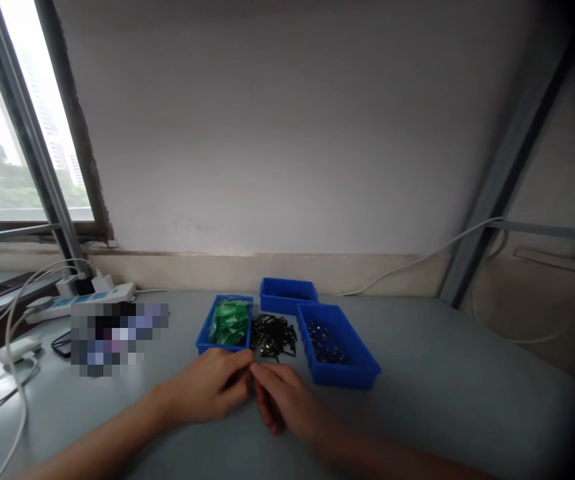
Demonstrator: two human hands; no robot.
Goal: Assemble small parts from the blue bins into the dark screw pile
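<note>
My left hand and my right hand meet fingertip to fingertip low over the table, both closed in a pinch. Whatever lies between the fingers is too small or too hidden to name. Just beyond them is a loose pile of small black and metallic parts. To its left, a blue bin holds green plastic packets. On the right, a longer blue bin contains small shiny metal pieces. Behind the pile stands another blue bin with dark contents I cannot make out.
A white power strip with plugs and white cables lies at the left. Near it is a pixelated patch. A dark phone-like slab rests at far left. The wall closes off the grey table behind; metal posts flank it.
</note>
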